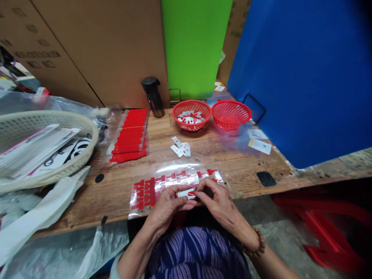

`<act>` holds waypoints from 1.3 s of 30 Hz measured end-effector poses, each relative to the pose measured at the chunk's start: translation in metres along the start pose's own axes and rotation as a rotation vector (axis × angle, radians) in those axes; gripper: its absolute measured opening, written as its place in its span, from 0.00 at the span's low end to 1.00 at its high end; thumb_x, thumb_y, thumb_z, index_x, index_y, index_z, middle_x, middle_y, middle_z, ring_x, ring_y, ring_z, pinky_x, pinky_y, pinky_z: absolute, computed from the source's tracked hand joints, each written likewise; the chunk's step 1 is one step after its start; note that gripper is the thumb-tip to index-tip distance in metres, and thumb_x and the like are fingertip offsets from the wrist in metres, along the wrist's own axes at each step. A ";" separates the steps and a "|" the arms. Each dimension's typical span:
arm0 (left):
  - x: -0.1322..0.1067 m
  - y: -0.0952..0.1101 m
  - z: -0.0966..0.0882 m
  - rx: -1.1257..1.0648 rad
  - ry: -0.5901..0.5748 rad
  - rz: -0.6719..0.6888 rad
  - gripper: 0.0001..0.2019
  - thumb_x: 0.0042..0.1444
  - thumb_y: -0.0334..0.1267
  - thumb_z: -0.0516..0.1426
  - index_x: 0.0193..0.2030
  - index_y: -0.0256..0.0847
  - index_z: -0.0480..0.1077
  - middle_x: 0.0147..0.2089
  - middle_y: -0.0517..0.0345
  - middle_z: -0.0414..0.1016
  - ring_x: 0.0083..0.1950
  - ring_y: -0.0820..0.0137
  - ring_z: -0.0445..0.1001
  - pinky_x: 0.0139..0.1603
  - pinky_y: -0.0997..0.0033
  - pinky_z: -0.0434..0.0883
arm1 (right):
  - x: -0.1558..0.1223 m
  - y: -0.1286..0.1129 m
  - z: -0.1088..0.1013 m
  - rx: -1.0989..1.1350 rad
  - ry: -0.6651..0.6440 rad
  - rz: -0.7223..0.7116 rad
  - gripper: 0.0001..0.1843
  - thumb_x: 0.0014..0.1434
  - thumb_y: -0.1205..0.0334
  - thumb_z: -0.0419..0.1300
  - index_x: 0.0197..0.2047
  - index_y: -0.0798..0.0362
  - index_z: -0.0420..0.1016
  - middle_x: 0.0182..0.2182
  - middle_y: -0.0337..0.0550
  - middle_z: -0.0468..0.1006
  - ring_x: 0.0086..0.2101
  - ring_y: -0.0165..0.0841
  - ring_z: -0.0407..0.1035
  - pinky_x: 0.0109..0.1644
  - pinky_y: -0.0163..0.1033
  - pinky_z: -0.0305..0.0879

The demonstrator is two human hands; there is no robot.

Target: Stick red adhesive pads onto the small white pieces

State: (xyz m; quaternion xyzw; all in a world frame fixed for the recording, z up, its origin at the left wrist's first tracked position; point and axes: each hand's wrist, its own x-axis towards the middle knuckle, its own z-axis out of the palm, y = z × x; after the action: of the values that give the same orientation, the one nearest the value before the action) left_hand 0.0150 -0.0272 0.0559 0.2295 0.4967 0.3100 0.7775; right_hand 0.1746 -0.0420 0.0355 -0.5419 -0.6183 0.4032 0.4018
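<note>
My left hand (167,204) and my right hand (218,198) meet at the table's front edge, both pinched on one small white strip with a red tab (187,192). Right behind them lies a clear plastic sheet (174,182) carrying rows of red T-shaped stickers, partly peeled on its right half. A little pile of small white strips (181,147) lies farther back in the middle of the table. Behind that, a red basket (191,114) holds several white and red pieces.
A second red basket (231,113) stands beside the first. A stack of full red sticker sheets (130,135) lies at the back left, a dark flask (153,97) behind it. A cream basket (43,143) of packets sits at the left. Blue and green panels stand behind.
</note>
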 end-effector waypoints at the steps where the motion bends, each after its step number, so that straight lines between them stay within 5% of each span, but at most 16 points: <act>1: 0.000 0.000 0.000 0.001 -0.007 0.003 0.16 0.43 0.24 0.61 0.41 0.30 0.69 0.27 0.48 0.79 0.28 0.70 0.78 0.30 0.80 0.73 | 0.000 0.001 0.000 0.002 0.002 0.000 0.04 0.54 0.69 0.53 0.29 0.53 0.66 0.27 0.36 0.69 0.29 0.28 0.63 0.32 0.32 0.59; 21: 0.008 -0.009 -0.003 0.215 0.118 0.143 0.21 0.41 0.39 0.64 0.41 0.31 0.67 0.24 0.49 0.78 0.26 0.69 0.77 0.31 0.75 0.72 | -0.004 0.000 0.009 0.065 0.013 0.184 0.04 0.52 0.69 0.55 0.27 0.52 0.67 0.27 0.35 0.70 0.30 0.29 0.64 0.34 0.33 0.59; 39: 0.011 -0.008 -0.006 0.189 0.090 0.097 0.18 0.46 0.33 0.62 0.43 0.30 0.65 0.24 0.49 0.78 0.25 0.72 0.77 0.29 0.79 0.72 | 0.001 0.005 0.008 -0.017 0.034 0.104 0.05 0.55 0.71 0.52 0.30 0.53 0.65 0.25 0.35 0.66 0.27 0.27 0.60 0.31 0.32 0.54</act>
State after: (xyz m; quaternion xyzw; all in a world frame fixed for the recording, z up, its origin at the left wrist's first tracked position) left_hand 0.0153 -0.0246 0.0414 0.3116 0.5463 0.3088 0.7135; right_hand 0.1687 -0.0406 0.0279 -0.5835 -0.5858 0.4091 0.3859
